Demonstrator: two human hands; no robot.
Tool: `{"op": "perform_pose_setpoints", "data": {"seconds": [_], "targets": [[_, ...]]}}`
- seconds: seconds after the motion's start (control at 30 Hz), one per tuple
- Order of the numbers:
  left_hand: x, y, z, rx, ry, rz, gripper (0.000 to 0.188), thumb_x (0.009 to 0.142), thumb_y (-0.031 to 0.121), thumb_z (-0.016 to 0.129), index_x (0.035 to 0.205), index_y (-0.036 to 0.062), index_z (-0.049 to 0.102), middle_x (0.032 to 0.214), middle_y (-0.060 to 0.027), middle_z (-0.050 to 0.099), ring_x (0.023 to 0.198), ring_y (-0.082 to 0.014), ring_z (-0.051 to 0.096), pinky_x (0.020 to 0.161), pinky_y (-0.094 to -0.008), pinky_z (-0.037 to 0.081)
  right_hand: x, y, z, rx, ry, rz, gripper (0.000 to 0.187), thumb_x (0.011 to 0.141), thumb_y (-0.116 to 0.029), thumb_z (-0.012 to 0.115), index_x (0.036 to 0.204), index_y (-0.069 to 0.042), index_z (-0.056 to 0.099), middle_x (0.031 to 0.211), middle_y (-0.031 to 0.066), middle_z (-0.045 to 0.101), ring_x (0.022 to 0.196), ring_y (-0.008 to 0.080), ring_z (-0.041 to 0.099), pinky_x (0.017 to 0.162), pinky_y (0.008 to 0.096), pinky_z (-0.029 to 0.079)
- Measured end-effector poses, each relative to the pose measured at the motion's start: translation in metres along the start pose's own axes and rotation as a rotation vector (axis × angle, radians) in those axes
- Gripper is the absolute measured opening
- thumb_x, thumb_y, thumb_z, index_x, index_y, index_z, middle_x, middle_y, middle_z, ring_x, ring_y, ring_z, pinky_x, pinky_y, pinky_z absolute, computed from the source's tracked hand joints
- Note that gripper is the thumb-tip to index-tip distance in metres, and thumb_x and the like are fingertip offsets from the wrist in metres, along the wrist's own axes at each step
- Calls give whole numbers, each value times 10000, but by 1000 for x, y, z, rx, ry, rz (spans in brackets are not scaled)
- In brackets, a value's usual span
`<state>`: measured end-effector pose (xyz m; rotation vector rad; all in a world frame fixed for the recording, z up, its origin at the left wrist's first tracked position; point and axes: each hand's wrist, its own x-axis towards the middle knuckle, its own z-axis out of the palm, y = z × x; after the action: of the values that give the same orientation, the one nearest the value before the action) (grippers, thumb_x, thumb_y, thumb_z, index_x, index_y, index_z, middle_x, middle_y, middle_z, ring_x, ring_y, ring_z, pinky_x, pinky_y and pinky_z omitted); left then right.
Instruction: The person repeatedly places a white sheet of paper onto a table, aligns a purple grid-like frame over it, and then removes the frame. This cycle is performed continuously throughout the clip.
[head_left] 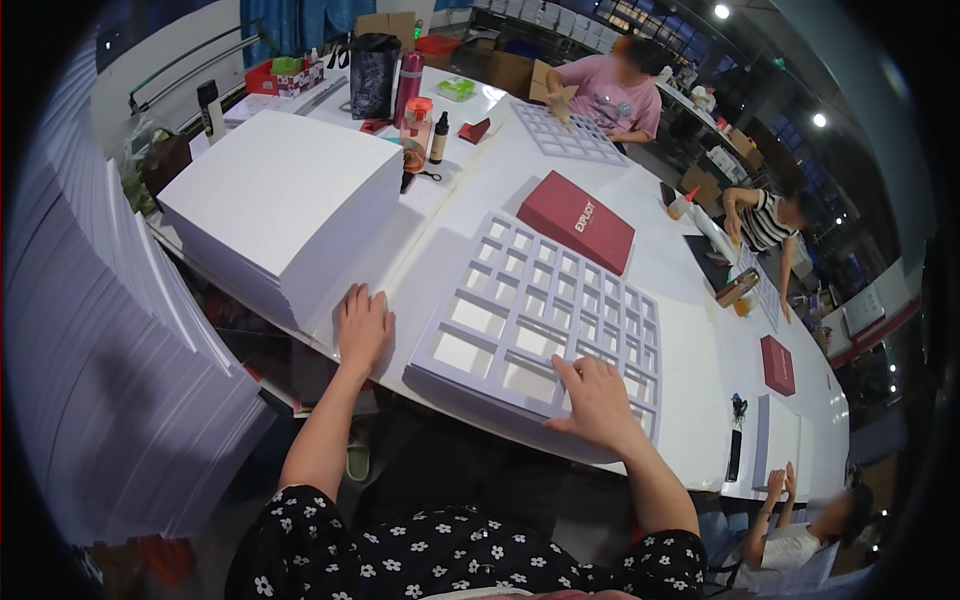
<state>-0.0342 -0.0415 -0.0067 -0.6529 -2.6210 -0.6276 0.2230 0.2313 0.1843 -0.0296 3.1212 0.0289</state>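
Note:
My left hand (363, 325) lies palm down on the white tabletop, fingers stretched out and holding nothing. It rests between a tall stack of white sheets (290, 190) and a pale compartment tray (505, 337). The tray has rows of rectangular cells, larger at the near left and smaller toward the far side; their bottoms look white. At its near edge, my right hand (595, 400) grips the rim, thumb at the front side and fingers over a divider. Some fingertips are hidden in the cells. A dark red box (577, 222) stands just behind the tray.
A leaning mass of stacked sheets (110, 360) fills the left side. Bottles, a pink flask (408, 85) and a dark bag (374, 75) stand at the far left. Several people sit around the table, two with similar trays (575, 140). A smaller red box (777, 365) lies at right.

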Motion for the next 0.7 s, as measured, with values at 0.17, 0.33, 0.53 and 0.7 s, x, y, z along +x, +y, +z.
{"op": "perform_pose_setpoints", "data": {"seconds": [0.17,0.33,0.53,0.7], "targets": [[-3,0,2,4,20,9,464,880,250,654,1285,48,551,1395,-194,491,1374,-360,381,1138,-491,294,-1,-5,3,12,27,21,934,598,-405,901,1383,-78,515,1106,139,587,1018,323,571,885,441,429],[2,-11,11,-87,33,-24,477,904,247,637,1324,45,535,1354,-191,536,1329,-342,446,1117,-490,324,-7,-11,7,30,45,56,903,620,-391,893,1385,-95,518,1109,137,599,1023,326,576,889,439,422],[-5,-18,3,-498,79,-74,499,987,249,575,1415,16,466,1350,-197,552,1256,-335,526,1091,-446,366,-45,-15,2,106,137,122,891,711,-397,851,1457,-150,431,1380,185,514,1298,381,480,1103,554,325],[-38,28,-65,-1023,-140,-196,522,1037,265,527,1478,14,408,1369,-189,556,1261,-280,539,1084,-386,392,-135,20,27,306,501,530,818,760,-252,834,1439,-42,429,1407,179,508,1307,371,464,1105,500,325]]}}
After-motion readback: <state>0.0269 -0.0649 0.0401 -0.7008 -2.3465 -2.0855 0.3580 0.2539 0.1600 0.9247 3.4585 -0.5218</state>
